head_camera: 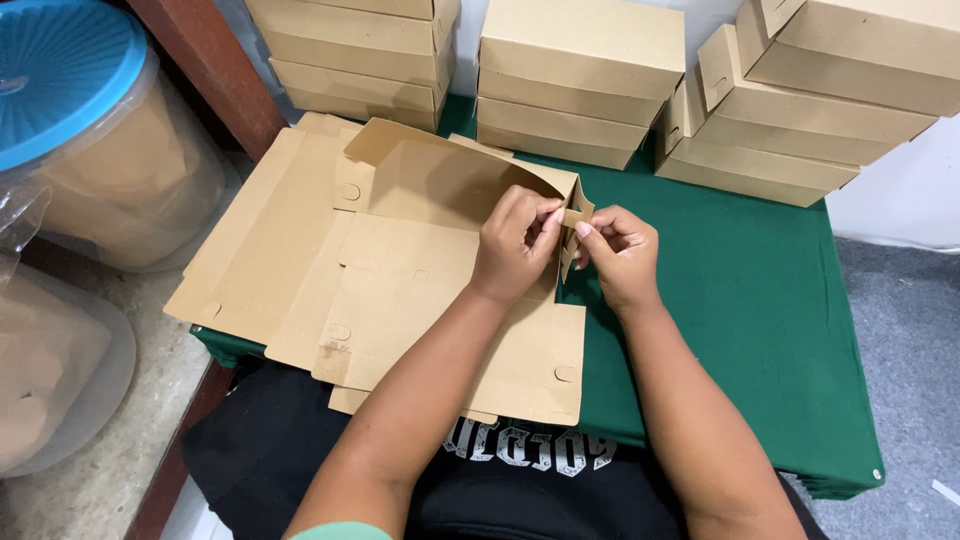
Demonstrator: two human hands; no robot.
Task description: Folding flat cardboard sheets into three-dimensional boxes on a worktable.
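Observation:
A brown cardboard box blank [430, 290] lies on the green table [740, 290], its far wall folded upright. My left hand [515, 245] pinches the right corner of that raised wall from the left. My right hand [620, 255] pinches the small corner tab [577, 212] from the right. Both hands meet at the same corner, fingertips nearly touching. Under the blank lies a pile of flat brown blanks [250, 250] that juts past the table's left edge.
Three stacks of folded brown boxes stand along the table's far side: left [355, 50], middle [575, 80], right [810, 100]. A clear tub with a blue lid [70, 90] sits at the far left, with clear plastic [50, 370] below it.

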